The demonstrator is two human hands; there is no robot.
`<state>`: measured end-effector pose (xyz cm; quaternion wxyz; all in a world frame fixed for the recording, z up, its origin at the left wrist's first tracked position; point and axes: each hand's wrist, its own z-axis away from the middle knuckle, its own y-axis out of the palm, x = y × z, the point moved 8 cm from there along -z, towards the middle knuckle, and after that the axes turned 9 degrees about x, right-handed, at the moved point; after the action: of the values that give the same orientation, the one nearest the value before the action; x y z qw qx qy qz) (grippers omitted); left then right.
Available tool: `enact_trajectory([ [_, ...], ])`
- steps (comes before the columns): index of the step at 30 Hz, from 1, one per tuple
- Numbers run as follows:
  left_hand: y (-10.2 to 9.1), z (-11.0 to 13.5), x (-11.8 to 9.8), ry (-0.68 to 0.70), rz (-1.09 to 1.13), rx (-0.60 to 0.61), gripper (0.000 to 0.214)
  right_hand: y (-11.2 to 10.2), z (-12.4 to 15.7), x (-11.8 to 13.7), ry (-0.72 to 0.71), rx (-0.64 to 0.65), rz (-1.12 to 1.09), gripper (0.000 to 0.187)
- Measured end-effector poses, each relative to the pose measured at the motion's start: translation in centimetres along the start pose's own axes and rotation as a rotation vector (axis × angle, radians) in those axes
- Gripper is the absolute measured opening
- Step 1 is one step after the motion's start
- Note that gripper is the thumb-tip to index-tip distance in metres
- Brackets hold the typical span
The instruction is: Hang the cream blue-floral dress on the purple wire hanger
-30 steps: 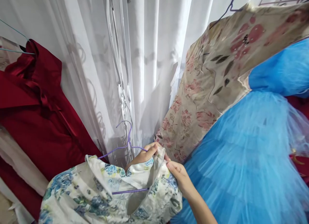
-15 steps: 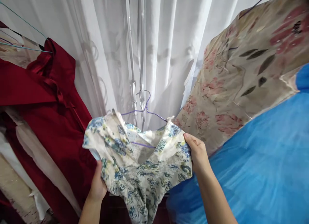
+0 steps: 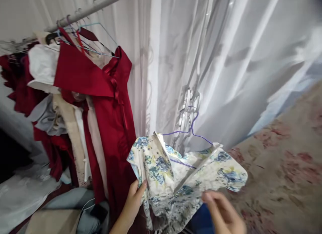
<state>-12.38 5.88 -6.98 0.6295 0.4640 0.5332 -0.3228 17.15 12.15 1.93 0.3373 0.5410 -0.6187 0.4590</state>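
While pinching the floral garment [image 3: 186, 193] with the left hand [image 3: 132, 198], holds it, on a purple hanger [image 3: 190, 130], right of the red dress [image 3: 112, 125]. Curls the right hand [image 3: 223, 208] half open, farther right of that dress; cannot tell whether gripping the garment.

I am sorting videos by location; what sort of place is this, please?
Probably a dressing room or clothing shop: a red dress hangs among other garments on a clothes rail, before a white curtain, and a floral garment sits on a purple hanger.

White curtains [image 3: 166, 56] catch bright streaks — a pale rail [image 3: 108, 1] upper left.
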Motion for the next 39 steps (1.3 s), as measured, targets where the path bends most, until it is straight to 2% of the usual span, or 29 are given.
enact_trajectory([
  [2,0.7,0.8,-0.1,0.016,0.037,-0.040,0.049,5.4,0.9,-1.8,0.155,0.309,-0.004,0.038],
  [3,1.0,1.3,-0.1,0.013,0.063,-0.060,0.050,7.5,1.4,-2.5,0.200,0.404,-0.005,0.041],
  [6,2.0,2.7,0.1,-0.016,0.137,-0.101,0.052,11.2,2.7,-3.6,0.243,0.542,-0.040,0.048],
  [9,1.6,4.0,-0.4,-0.022,0.151,-0.151,0.051,12.3,3.4,-4.2,0.244,0.613,-0.110,0.053],
  [13,-0.8,5.0,-1.6,0.051,0.048,-0.237,0.049,12.1,4.1,-5.0,0.300,0.638,-0.240,0.053],
  [15,-2.2,5.7,-1.7,0.143,-0.085,-0.374,0.047,12.1,4.2,-5.3,0.342,0.644,-0.271,0.054],
  [17,-1.8,6.5,-1.3,0.275,-0.245,-0.470,0.036,12.3,4.4,-5.6,0.379,0.676,-0.282,0.056],
  [18,-0.6,6.6,-0.8,0.330,-0.310,-0.448,0.030,12.5,4.4,-5.6,0.389,0.695,-0.282,0.056],
  [19,1.0,6.4,-0.1,0.359,-0.356,-0.376,0.026,12.6,4.4,-5.4,0.390,0.711,-0.280,0.055],
  [22,6.3,4.8,2.2,0.277,-0.391,-0.038,0.030,12.5,4.4,-4.6,0.367,0.737,-0.265,0.050],
  [25,9.1,3.3,1.9,0.254,-0.454,0.185,0.016,11.9,4.2,-4.2,0.396,0.698,-0.247,0.049],
  [28,9.3,2.4,0.5,0.343,-0.561,0.307,0.015,10.9,3.5,-3.9,0.441,0.580,-0.300,0.048],
  [30,8.8,2.3,0.6,0.370,-0.616,0.345,0.020,9.9,2.5,-3.1,0.429,0.441,-0.368,0.046],
  [32,8.4,2.7,1.7,0.364,-0.662,0.369,0.020,8.9,1.0,-1.8,0.386,0.299,-0.419,0.041],
  [34,8.2,3.1,3.2,0.339,-0.689,0.367,0.018,8.3,-0.8,0.0,0.325,0.216,-0.451,0.036],
  [36,8.2,3.4,4.5,0.293,-0.656,0.343,0.017,8.0,-2.8,2.2,0.257,0.195,-0.475,0.034],
  [39,8.5,3.8,6.1,0.139,-0.427,0.338,0.019,7.8,-5.7,5.3,0.166,0.193,-0.484,0.037],
])
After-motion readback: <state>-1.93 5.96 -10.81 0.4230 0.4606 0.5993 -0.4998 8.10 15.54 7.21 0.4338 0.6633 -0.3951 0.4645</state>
